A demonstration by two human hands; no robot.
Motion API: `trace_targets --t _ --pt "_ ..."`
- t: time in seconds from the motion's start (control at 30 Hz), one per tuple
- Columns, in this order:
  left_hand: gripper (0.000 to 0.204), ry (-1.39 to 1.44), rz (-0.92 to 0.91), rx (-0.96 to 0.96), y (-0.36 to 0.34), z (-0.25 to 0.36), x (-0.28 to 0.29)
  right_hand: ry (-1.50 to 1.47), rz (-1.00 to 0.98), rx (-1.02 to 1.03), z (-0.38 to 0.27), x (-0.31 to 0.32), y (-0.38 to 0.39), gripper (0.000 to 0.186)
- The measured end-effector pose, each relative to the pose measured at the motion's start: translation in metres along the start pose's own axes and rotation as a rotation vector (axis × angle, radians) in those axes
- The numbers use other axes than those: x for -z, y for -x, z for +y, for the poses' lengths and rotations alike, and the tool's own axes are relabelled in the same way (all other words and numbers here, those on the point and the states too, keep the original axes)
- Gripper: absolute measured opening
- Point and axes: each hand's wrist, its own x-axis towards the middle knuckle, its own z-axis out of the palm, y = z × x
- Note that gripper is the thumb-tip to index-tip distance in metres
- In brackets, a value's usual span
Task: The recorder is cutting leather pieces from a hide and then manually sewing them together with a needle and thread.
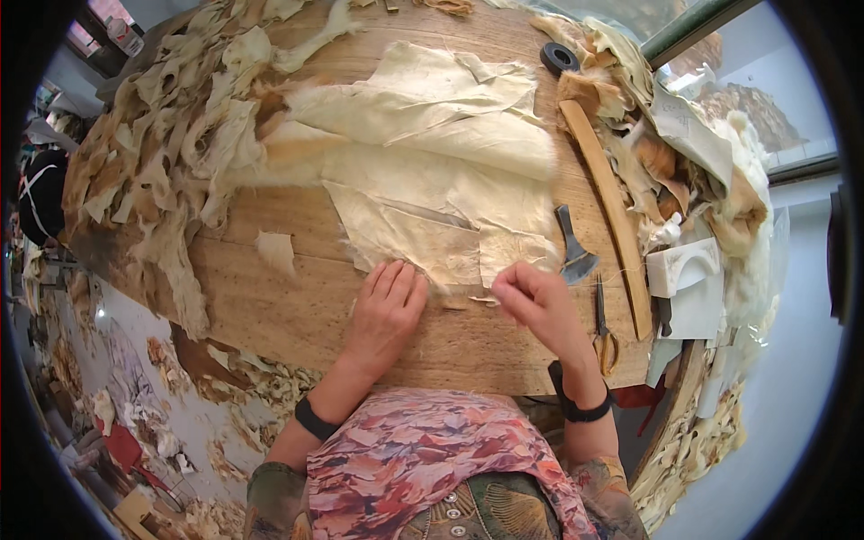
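Observation:
A pale cream fur pelt [432, 162], skin side up, is spread over the wooden table and has a narrow slit near its lower part. My left hand [390, 306] lies with its fingers out flat on the pelt's near edge. At the near right corner of the pelt, my right hand [533, 301] is closed in a pinch; whatever is between its fingertips is too small to make out. A thin scrap of hide [484, 299] lies just left of those fingertips.
Fur offcuts [171, 135] pile up on the left. To the right are a dark curved blade [576, 247], scissors [602, 328], a long wooden stick [607, 211], black tape [559, 58] and a white block [681, 267]. A small scrap [276, 252] lies on the wooden table [288, 315].

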Motion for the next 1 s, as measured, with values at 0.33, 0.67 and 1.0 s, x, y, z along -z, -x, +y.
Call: trace_targets --t 0.33,0.67,1.0 --pt "0.033 0.013 -0.001 0.028 -0.005 0.001 0.002 0.024 -0.449 0.198 -0.031 0.006 0.052 0.008" --pt "0.028 0.185 0.119 0.173 -0.013 0.001 0.009 -0.229 -0.709 0.345 -0.045 -0.010 0.056 0.010" --pt "0.022 1.411 -0.111 0.530 -0.041 0.004 0.033 0.094 0.186 0.224 -0.001 -0.030 -0.031 0.012"
